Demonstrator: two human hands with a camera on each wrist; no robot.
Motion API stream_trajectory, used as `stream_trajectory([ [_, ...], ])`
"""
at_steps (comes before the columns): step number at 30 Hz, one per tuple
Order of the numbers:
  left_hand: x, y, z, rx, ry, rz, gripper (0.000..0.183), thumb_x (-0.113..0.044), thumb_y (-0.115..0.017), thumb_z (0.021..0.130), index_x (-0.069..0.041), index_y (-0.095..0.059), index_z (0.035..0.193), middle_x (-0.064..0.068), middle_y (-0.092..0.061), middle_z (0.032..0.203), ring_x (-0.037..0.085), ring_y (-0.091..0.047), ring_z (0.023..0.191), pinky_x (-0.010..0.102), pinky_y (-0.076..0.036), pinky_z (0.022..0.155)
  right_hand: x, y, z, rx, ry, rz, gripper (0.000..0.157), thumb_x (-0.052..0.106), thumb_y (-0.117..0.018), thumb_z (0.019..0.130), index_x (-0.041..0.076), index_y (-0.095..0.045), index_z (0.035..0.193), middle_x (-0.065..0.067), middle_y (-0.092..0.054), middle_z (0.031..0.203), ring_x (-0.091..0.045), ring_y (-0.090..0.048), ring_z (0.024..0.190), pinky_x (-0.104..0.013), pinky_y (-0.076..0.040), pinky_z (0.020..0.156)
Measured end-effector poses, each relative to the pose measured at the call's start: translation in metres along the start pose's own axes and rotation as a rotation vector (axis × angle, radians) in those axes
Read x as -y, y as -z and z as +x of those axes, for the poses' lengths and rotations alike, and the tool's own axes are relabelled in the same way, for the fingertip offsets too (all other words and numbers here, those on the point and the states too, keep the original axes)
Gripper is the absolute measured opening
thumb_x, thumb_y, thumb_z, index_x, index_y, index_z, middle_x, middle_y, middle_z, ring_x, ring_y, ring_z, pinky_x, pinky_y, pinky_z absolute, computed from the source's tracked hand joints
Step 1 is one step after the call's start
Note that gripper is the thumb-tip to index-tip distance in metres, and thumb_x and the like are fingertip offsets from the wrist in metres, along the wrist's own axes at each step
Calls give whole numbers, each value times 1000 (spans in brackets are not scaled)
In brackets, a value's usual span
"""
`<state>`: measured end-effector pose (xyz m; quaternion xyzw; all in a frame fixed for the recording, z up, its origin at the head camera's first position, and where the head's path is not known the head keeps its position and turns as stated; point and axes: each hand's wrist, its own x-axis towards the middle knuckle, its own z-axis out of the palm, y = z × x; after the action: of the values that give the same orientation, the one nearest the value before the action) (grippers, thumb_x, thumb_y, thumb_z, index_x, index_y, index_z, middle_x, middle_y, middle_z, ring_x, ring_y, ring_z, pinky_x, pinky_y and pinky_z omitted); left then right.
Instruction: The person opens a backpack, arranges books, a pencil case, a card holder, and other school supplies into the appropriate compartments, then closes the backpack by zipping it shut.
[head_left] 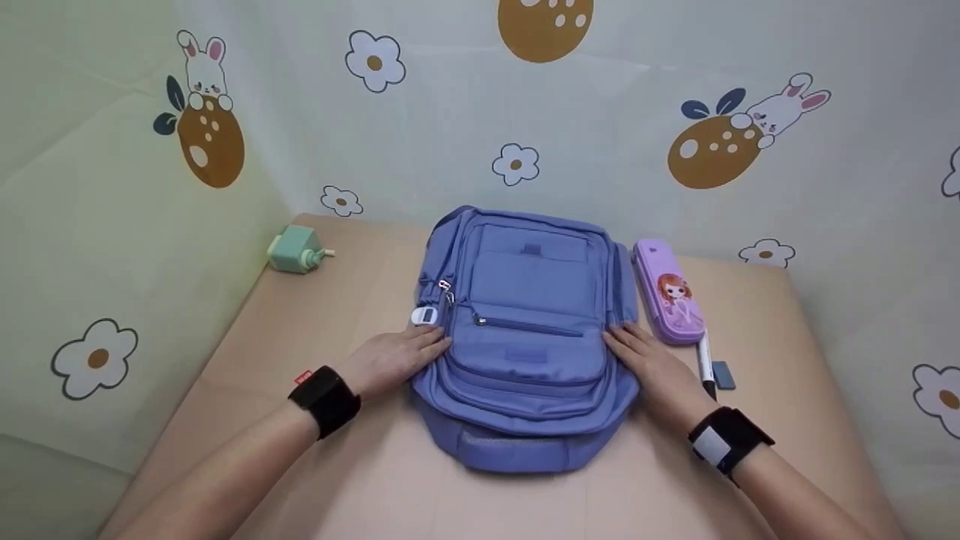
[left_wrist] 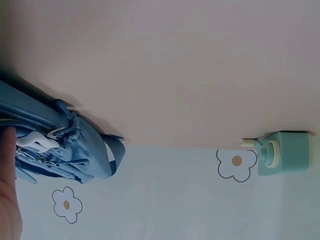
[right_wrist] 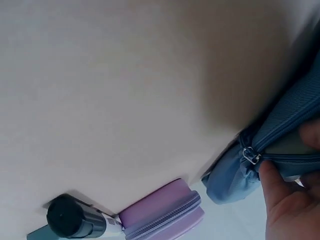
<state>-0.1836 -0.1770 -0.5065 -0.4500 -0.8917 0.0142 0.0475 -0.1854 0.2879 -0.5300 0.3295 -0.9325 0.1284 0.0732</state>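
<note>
A blue backpack (head_left: pixel 532 292) lies flat with its front panel up and its grab handle (head_left: pixel 517 454) at the near end. My left hand (head_left: pixel 394 356) rests on its left edge with the fingers straight, beside a white round tag (head_left: pixel 424 316). On the opposite edge, my right hand (head_left: pixel 664 375) touches the bag with extended fingers. In the right wrist view, the fingertips of that hand sit along a side zip with a metal pull (right_wrist: pixel 251 156). The left wrist view shows one straight finger (left_wrist: pixel 7 165) against the bag's side. The undersides of both hands are hidden in the head view.
Right of the bag lie a purple pencil case (head_left: pixel 675 307) with a doll picture, a black-and-white marker (head_left: pixel 706 364) and a small blue-grey block (head_left: pixel 724 375). A green pump-bottle-like item (head_left: pixel 296 249) lies at the back left. Patterned cloth walls (head_left: pixel 450 112) border the table (head_left: pixel 247 360).
</note>
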Motion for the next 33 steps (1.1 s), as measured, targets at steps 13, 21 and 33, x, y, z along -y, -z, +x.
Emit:
stream_trajectory([
  [13,-11,22,7,192,115,-66,48,4,-38,106,1,-39,154,20,-42,157,32,-39,146,43,-33,118,2,10,-15,16,-44,108,62,-15,-47,91,1,-47,151,-17,-39,159,-40,-31,148,-56,-29,117],
  [21,-35,66,41,146,148,-109,41,-7,-55,99,1,-59,139,18,-65,131,32,-61,123,45,-49,103,1,11,-18,-7,-65,153,51,-4,-54,95,1,-54,146,-18,-44,156,-39,-37,145,-55,-30,116],
  [33,-134,94,132,166,-28,-116,33,-38,-59,101,-14,-68,122,2,-67,113,21,-63,109,38,-56,85,2,10,-13,0,-79,170,49,0,-59,95,1,-56,144,-18,-46,154,-40,-39,144,-54,-31,116],
])
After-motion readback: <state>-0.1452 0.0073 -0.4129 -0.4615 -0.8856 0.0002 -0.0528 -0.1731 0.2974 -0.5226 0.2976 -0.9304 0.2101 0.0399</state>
